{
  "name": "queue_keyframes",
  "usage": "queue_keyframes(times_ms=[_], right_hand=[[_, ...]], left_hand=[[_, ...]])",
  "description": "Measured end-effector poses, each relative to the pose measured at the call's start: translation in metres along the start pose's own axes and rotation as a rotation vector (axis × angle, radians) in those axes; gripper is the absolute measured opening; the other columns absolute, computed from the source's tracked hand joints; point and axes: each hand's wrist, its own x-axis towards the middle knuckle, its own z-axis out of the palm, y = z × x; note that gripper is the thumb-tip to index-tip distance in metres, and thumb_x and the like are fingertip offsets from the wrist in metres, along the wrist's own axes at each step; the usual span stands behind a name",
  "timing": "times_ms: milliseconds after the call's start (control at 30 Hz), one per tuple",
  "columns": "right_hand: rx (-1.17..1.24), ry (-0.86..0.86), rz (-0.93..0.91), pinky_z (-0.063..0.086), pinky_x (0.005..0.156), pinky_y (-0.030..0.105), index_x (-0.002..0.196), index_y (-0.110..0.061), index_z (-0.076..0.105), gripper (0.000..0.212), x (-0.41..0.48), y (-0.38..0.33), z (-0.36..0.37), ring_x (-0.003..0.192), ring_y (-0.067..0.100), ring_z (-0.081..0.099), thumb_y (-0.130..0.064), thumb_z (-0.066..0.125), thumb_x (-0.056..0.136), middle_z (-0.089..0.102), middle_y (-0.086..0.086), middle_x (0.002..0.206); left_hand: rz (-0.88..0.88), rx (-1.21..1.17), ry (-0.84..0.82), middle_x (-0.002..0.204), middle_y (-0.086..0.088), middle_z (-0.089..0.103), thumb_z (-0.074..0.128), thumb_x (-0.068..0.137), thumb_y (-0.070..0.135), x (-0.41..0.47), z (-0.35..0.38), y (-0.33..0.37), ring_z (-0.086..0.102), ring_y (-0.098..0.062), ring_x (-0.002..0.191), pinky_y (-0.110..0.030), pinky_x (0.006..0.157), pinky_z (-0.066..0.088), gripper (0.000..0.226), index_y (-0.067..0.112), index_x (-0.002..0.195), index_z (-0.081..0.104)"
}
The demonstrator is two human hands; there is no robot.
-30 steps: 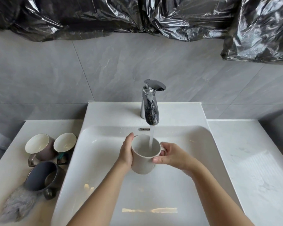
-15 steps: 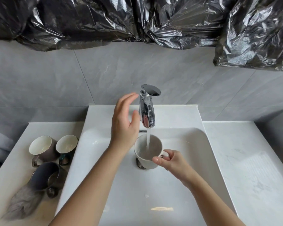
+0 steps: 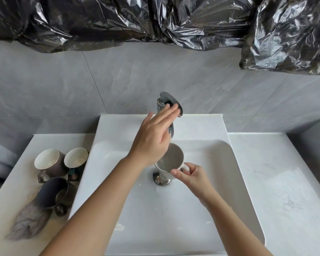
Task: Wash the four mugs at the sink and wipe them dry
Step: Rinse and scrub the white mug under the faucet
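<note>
Left hand: released, fingers straight and close together, the fingertips laid against the flat lever of the polished chrome faucet. The palm covers most of the curved spout.

Right hand: grasping; thumb and curled fingers pinch the loop handle of a white ceramic mug.

White ceramic mug: smooth, cylindrical, pale grey inside. It is held low in the basin under the spout, tipped with its mouth toward the camera, directly over the round chrome drain.

Sink: white glazed rectangular basin with rounded corners and a broad flat rear ledge that carries the faucet.

Desk: white stone-look slab with faint grey veining, on both sides of the sink. A ribbed pale patch lies on its right part.

Left part of the desk, near the sink: a brown-grey mug with a cream inside; just beside it a smaller mug with a dark handle; in front of them a dark blue-grey mug, tilted. A grey fluffy tuft lies against the last.

Wall: large matte grey tiles. Crumpled glossy black plastic sheeting hangs across its top.
</note>
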Motion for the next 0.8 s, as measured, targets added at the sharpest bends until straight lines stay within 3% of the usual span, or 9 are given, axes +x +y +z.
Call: queue_keyframes(times_ms=[67,133,200,267,367,467,600,733,800], right_hand=[[-0.017,-0.015,-0.01,0.014,0.053,0.027,0.05,-0.027,0.028,0.063,-0.006,0.002,-0.003,0.056,0.013,0.017,-0.015,0.08,0.082,0.017,-0.01,0.059],[-0.046,-0.05,-0.036,0.015,0.053,0.027,0.051,-0.025,0.03,0.058,-0.015,0.002,-0.004,0.057,0.014,0.018,-0.021,0.079,0.083,0.018,-0.006,0.061],[-0.113,-0.097,-0.098,0.018,0.052,0.025,0.061,-0.023,0.026,0.054,-0.021,0.002,-0.003,0.057,0.013,0.02,-0.028,0.075,0.083,0.02,-0.009,0.061],[-0.243,-0.111,-0.221,0.024,0.054,0.019,0.064,-0.02,0.026,0.052,-0.024,0.004,0.0,0.057,0.009,0.026,-0.024,0.074,0.085,0.027,-0.012,0.06],[-0.477,-0.108,-0.443,0.031,0.063,0.015,0.064,-0.028,0.031,0.048,-0.023,0.008,0.006,0.066,0.006,0.037,-0.023,0.074,0.084,0.035,-0.015,0.065],[-0.641,-0.11,-0.617,0.035,0.068,0.017,0.07,-0.038,0.028,0.051,-0.018,0.012,0.005,0.073,0.003,0.039,-0.022,0.075,0.084,0.037,-0.02,0.07],[-0.817,-0.021,-0.763,0.047,0.066,0.035,0.066,-0.024,0.047,0.031,-0.014,0.013,-0.001,0.077,0.02,0.052,-0.035,0.071,0.082,0.051,-0.01,0.075],[-1.077,0.116,-0.839,0.041,0.071,0.033,0.065,-0.018,0.056,0.024,-0.015,0.017,0.002,0.087,0.02,0.054,-0.031,0.069,0.081,0.058,-0.009,0.083],[-1.146,0.171,-0.88,0.037,0.072,0.033,0.066,-0.018,0.058,0.019,-0.016,0.019,0.003,0.084,0.019,0.05,-0.023,0.072,0.078,0.06,-0.008,0.086]], left_hand=[[-0.187,-0.203,0.179,0.14,0.001,0.05,0.036,0.085,0.011,-0.029,0.003,-0.005,0.044,-0.007,0.132,-0.03,0.109,0.035,0.051,0.014,0.133,0.054],[-0.52,-0.315,0.315,0.12,-0.001,0.06,0.042,0.085,0.022,-0.061,0.006,-0.011,0.058,-0.005,0.106,-0.029,0.09,0.046,0.031,0.027,0.109,0.061],[-0.945,-0.539,0.073,0.107,-0.006,0.068,0.046,0.09,0.041,-0.08,0.006,-0.017,0.065,-0.013,0.084,-0.034,0.08,0.047,0.023,0.027,0.099,0.061],[-1.171,-0.757,-0.311,0.1,-0.006,0.072,0.034,0.094,0.064,-0.09,0.007,-0.024,0.068,-0.018,0.081,-0.036,0.083,0.048,0.052,0.024,0.109,0.063],[-1.136,-0.887,-0.47,0.111,0.001,0.072,0.041,0.069,0.087,-0.093,0.009,-0.031,0.068,-0.015,0.101,-0.036,0.094,0.048,0.078,0.032,0.12,0.061],[-1.09,-0.826,-0.433,0.1,0.004,0.068,0.052,0.065,0.077,-0.096,0.01,-0.029,0.062,-0.011,0.083,-0.032,0.082,0.041,0.074,0.027,0.119,0.058],[-1.011,-0.887,-0.503,0.118,0.003,0.066,0.06,0.058,0.072,-0.104,0.005,-0.033,0.06,-0.014,0.106,-0.041,0.099,0.031,0.075,0.031,0.121,0.057],[-0.866,-0.974,-0.411,0.131,0.003,0.061,0.074,0.062,0.047,-0.111,0.002,-0.032,0.055,-0.017,0.123,-0.044,0.108,0.035,0.076,0.029,0.131,0.05],[-0.781,-1.005,-0.363,0.134,0.001,0.058,0.078,0.062,0.036,-0.115,0.001,-0.032,0.054,-0.016,0.124,-0.04,0.103,0.044,0.081,0.022,0.135,0.045]])
